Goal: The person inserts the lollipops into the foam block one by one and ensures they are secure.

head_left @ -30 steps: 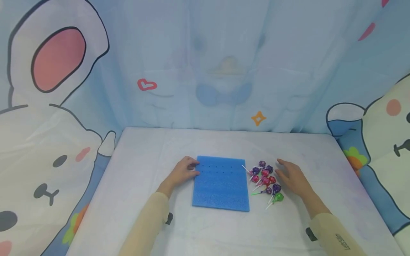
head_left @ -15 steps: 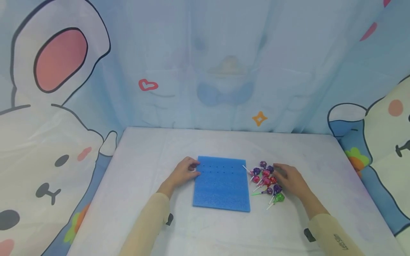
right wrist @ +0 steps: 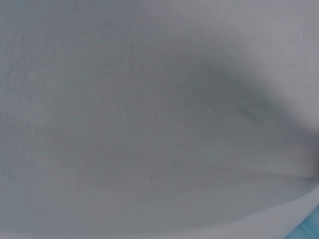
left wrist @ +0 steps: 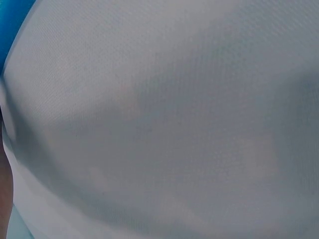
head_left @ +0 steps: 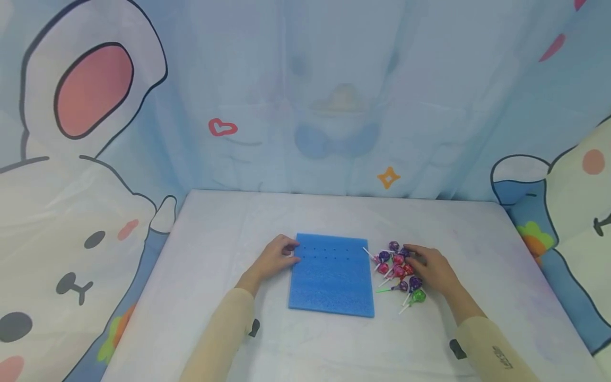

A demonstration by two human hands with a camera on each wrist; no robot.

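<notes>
Lollipops w/ round, shiny purple, red, pink & green heads on thin straight sticks, head view: loose pile just R of the flat blue foam sheet, btwn it and the right hand. Right hand's def. the nearer one, over the pile's R side, fingertips at a dark purple head; gripping or not, can't tell. Sticks mostly slant near-left, i.e. foamward; one white stick laps the sheet's R edge. Left hand is opp. side, thumb and finger apart, tips touching the sheet's L edge, no real grasp AFAICT. Sheet's squarish, prob. a bit longer front to back, grainy up close to the near edge, w/ two L–R rows of tiny dark holes nr the far edge. All on a matte white cloth-covered table.

Left wrist view: mostly pale woven cloth in shadow, smooth blue foam corner top L; no fingers to read.

Right wrist view: blurry grey-white cloth, light-blue patch bottom R; no lollipops showing, so no help on grip.
</notes>
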